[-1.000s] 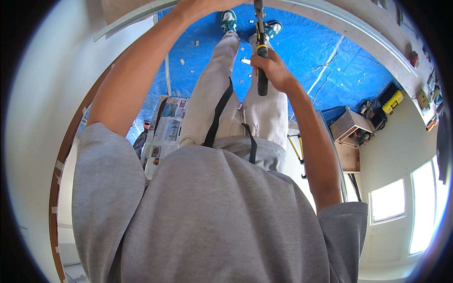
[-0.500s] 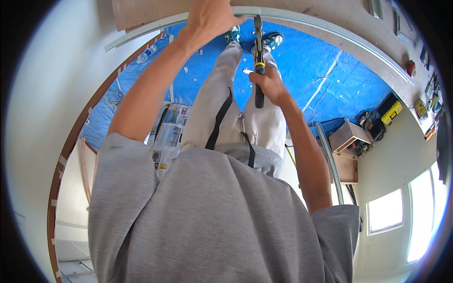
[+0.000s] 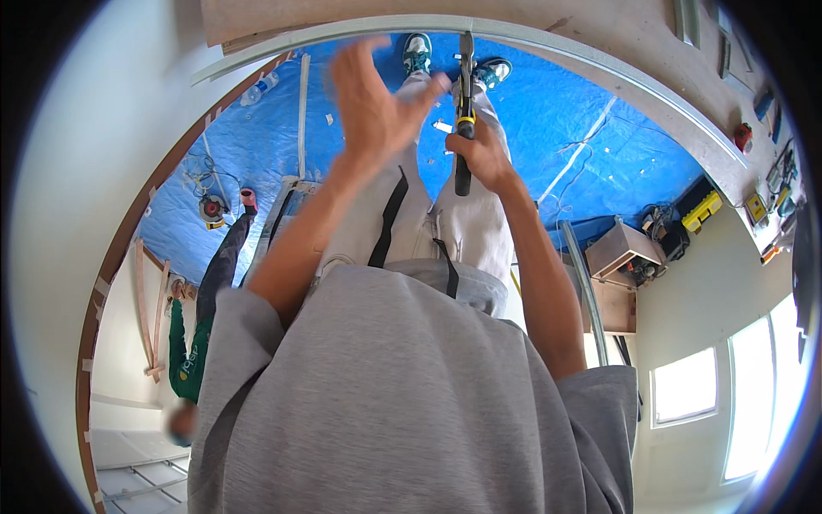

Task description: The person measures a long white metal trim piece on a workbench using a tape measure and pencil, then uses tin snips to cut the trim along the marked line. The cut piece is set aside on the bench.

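A long, thin galvanized metal channel (image 3: 556,44) runs along the near edge of the workbench. My right hand (image 3: 484,157) is wrapped round the handles of a plier-like hand tool (image 3: 465,90) with black grips and a yellow band. The tool's metal jaws point away from me and meet the channel near its middle; whether they bite on it I cannot tell. My left hand (image 3: 377,111) is in the air below the channel, blurred, with thumb and fingers spread and nothing in it.
Blue sheeting (image 3: 548,111) covers the floor under my feet. A person in a green top (image 3: 188,355) is at the left, near a round power tool (image 3: 212,208). On the right are a wooden box (image 3: 618,250), a yellow case (image 3: 702,212) and tools along the workbench (image 3: 634,90).
My left hand has come off the channel and moved down toward me, its fingers spreading. The tool stays at the channel in my right hand. A person has come into view at the left.
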`<state>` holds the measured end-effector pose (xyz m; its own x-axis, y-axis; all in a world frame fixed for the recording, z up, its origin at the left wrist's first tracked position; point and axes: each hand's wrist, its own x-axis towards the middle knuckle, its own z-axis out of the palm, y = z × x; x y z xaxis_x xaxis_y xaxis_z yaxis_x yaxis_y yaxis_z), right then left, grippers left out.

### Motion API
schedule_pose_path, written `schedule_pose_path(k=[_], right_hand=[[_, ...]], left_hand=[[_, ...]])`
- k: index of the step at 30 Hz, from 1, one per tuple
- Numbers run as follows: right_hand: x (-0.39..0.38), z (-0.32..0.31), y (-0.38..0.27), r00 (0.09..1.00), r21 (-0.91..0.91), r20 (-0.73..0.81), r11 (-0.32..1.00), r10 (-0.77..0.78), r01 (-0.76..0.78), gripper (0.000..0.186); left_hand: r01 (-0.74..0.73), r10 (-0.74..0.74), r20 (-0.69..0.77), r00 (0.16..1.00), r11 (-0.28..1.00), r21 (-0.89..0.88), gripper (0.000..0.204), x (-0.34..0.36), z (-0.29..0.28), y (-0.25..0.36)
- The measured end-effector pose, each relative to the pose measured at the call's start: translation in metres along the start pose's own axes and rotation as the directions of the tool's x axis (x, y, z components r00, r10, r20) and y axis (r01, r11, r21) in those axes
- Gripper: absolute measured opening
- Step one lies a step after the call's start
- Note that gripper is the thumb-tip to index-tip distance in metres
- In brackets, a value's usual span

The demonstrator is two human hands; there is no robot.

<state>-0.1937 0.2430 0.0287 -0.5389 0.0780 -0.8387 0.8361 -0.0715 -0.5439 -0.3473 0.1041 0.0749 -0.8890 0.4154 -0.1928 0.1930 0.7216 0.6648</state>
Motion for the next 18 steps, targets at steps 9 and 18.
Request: schedule_pose_path(k=[9, 18], right_hand=[[-0.001, 0.008, 0.005, 0.996, 0.021, 0.027, 0.996, -0.086, 0.085, 0.032], [0.004, 0.007, 0.001, 0.996, -0.022, 0.046, 0.997, 0.074, -0.073, 0.047]], left_hand=[[0.768, -0.141, 0.776, 0.615, 0.33, -0.548, 0.112, -0.129, 0.088, -0.012], [0.819, -0.17, 0.854, 0.492, 0.423, -0.387, 0.075, -0.107, 0.075, -0.011]])
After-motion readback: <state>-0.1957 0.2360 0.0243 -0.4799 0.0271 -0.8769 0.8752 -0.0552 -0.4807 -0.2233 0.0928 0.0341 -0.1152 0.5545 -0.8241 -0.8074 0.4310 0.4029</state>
